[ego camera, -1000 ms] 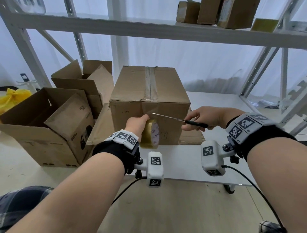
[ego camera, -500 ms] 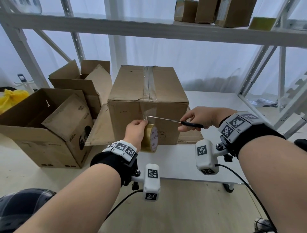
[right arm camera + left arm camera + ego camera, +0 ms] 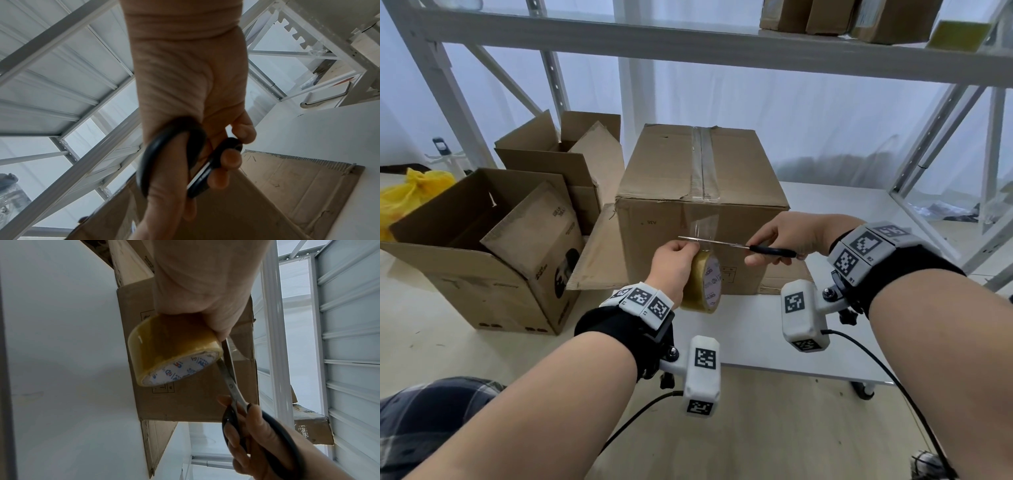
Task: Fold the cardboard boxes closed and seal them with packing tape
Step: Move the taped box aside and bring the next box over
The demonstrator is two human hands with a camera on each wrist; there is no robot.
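Box (image 3: 702, 209) (top seam taped) stands on the bench (image 3: 835, 212). Left hand (image 3: 674, 263) grips the tape roll (image 3: 703, 286); right hand (image 3: 787, 236) grips scissors (image 3: 722, 242). Keep the strip taut and cut squarely near the roll.

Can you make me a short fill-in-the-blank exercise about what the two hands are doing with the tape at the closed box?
1. The left hand holds the roll of ____.
2. The right hand holds black-handled ____.
3. The blades lie across the clear strip that runs from the roll up to the ____ box.
4. That box stands on the ____ table.

Missing words: tape; scissors; closed; white
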